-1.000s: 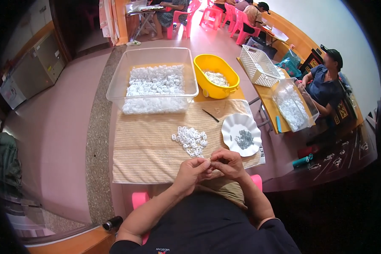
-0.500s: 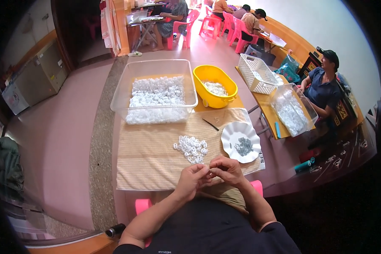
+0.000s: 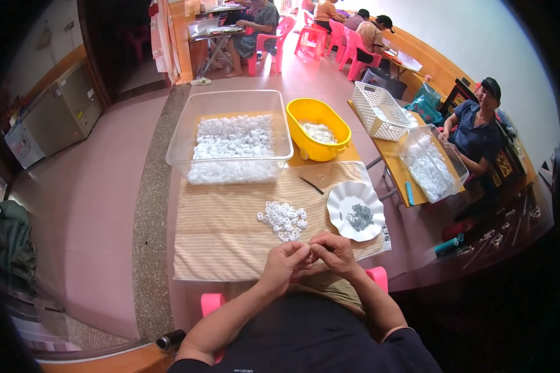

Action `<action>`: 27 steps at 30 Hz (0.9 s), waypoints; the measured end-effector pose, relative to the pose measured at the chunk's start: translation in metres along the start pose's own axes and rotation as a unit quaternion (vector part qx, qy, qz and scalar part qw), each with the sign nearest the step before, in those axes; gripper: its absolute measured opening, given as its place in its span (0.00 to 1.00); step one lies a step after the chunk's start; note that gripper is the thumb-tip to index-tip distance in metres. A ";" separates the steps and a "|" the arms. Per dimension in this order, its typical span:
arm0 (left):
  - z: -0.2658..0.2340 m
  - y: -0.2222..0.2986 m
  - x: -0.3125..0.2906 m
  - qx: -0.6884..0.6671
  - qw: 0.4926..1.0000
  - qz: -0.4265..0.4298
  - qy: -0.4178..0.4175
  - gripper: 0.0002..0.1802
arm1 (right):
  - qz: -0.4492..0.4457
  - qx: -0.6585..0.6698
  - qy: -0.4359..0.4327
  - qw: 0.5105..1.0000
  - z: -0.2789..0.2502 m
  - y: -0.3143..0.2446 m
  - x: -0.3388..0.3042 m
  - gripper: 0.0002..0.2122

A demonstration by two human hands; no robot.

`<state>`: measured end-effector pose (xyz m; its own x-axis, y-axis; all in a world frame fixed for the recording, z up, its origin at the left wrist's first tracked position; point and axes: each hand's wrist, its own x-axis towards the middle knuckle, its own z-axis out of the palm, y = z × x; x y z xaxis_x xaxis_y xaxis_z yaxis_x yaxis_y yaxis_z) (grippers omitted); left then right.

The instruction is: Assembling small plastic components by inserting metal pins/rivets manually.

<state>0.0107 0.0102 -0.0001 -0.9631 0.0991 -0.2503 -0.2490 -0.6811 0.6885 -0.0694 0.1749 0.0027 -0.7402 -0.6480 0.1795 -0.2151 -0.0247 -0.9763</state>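
Note:
My left hand [image 3: 286,264] and my right hand [image 3: 333,253] meet at the near edge of the towel-covered table, fingertips pinched together. Whatever they hold between them is too small and too hidden to name. Just beyond my hands lies a loose pile of small white plastic pieces with holes [image 3: 284,220]. To the right sits a white plate with a wavy rim [image 3: 338,226], carrying a little heap of small grey-green pieces [image 3: 359,217]. A thin dark stick-like tool [image 3: 312,185] rests on the striped towel [image 3: 218,236] beyond the plate.
A large clear bin [image 3: 179,158] of white pieces stands at the back left, beside a yellow tub [image 3: 300,112]. Rightward, a side table [image 3: 389,151] bears a white basket [image 3: 379,118] and another clear box [image 3: 459,168]; a person in a cap [image 3: 476,130] sits there.
My hands stay pinched together, with only a slight shift of the fingers. The seated person at the right has turned the head toward my side. The whole view has shifted slightly.

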 end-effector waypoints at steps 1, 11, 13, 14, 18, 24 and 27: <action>0.000 0.000 0.000 0.000 1.000 0.000 0.000 0.08 | 0.000 0.000 0.000 1.000 0.000 -0.001 0.000 0.04; -0.002 -0.003 0.002 0.027 1.000 0.011 0.008 0.09 | 0.007 -0.007 -0.015 1.000 -0.003 -0.002 -0.001 0.04; -0.002 -0.004 0.003 0.030 0.999 0.015 0.008 0.09 | 0.014 -0.006 -0.027 1.000 -0.004 -0.002 -0.002 0.03; -0.003 -0.005 0.003 0.040 0.999 0.019 0.008 0.09 | 0.011 -0.012 -0.028 0.999 -0.004 -0.002 -0.002 0.03; -0.005 -0.008 0.006 0.093 0.994 0.056 -0.001 0.09 | 0.016 -0.006 -0.025 1.000 -0.004 -0.001 -0.002 0.04; 0.001 -0.003 0.004 0.128 0.990 0.056 0.020 0.12 | 0.005 -0.011 -0.018 1.000 -0.005 0.004 -0.001 0.04; -0.004 -0.008 0.008 0.133 0.989 0.070 0.015 0.12 | -0.007 0.033 0.004 0.999 0.002 -0.001 0.001 0.04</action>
<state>0.0058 0.0137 -0.0103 -0.9875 -0.0066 -0.1572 -0.1355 -0.4722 0.8710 -0.0683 0.1728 0.0036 -0.7420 -0.6417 0.1940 -0.1831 -0.0844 -0.9795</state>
